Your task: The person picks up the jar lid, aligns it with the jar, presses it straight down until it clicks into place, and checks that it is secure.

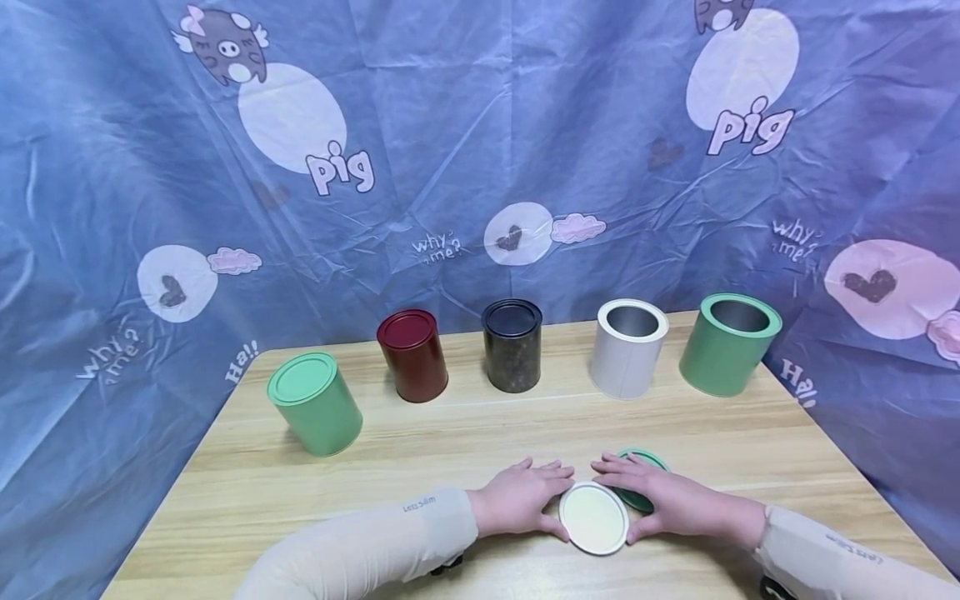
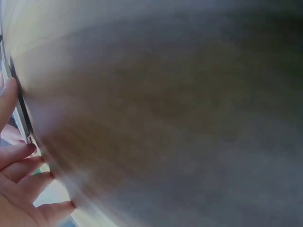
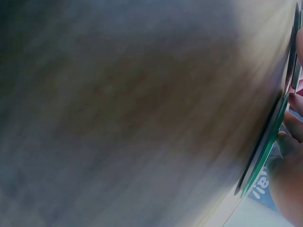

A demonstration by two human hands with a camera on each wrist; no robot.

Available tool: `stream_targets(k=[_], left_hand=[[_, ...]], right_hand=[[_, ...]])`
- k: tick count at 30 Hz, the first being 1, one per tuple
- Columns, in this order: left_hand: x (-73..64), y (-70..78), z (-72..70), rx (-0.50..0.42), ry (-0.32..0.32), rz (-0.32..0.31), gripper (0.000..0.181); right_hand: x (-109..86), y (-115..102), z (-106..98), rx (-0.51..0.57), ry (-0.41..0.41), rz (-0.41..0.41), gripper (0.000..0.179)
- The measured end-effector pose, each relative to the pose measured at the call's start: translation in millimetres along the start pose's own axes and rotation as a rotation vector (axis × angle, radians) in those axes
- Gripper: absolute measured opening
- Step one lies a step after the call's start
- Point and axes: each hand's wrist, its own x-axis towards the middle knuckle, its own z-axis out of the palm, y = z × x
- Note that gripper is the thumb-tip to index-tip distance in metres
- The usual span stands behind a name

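Note:
A round white lid (image 1: pixel 594 518) lies between my two hands, low in the head view. At its left rim my left hand (image 1: pixel 521 497) holds it between thumb and index finger, with the other fingers spread toward the back. My right hand (image 1: pixel 671 498) grips the lid from the right, thumb at the near right rim and index finger at the far rim. Under the right hand's fingers lies a green lid (image 1: pixel 642 457), partly covered by that hand. The right wrist view shows the green lid (image 3: pixel 266 149) edge-on beside the fingers.
Along the back stand a dark red can (image 1: pixel 414 357), a black can (image 1: pixel 513 350), a white can (image 1: pixel 628 354) with an open top and a green can (image 1: pixel 727 350) with an open top. A lidded green can (image 1: pixel 318 408) stands at left. Blue printed cloth (image 1: pixel 450 125) hangs behind the wooden table (image 1: pixel 420 450).

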Motion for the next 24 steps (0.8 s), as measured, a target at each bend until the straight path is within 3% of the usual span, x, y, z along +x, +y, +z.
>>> stream_targets(k=[6, 24], left_hand=[[3.0, -1.7, -2.1, 0.002, 0.007, 0.016, 0.073], [7.4, -9.5, -11.3, -0.026, 0.09, -0.006, 0.069]], right_hand=[[-2.0, 0.1, -3.4, 0.054, -0.022, 0.056, 0.074], [-1.0, 7.0, -13.3, 0.248, 0.016, 0.09, 0.074]])
